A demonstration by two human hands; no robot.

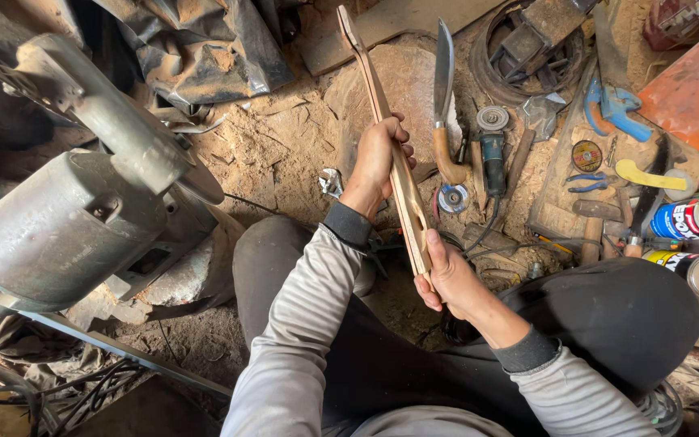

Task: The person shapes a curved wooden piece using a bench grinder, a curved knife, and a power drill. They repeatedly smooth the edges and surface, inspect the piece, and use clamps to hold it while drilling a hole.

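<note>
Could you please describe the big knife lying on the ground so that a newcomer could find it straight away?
Start at the long wooden strip held in both hands and look just to its right, on the sawdust-covered ground. The knife lies there pointing away, next to a small angle grinder. Its broad curved blade and hooked wooden handle set it apart.

Pale tan wooden strip [390,146], grey sleeves [301,324], blue clamp [612,109].

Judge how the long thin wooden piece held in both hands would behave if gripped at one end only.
The wooden piece looks stiff: it runs straight between the left hand and right hand. Being slim, it is probably light. Its long free end might sway or tip.
</note>
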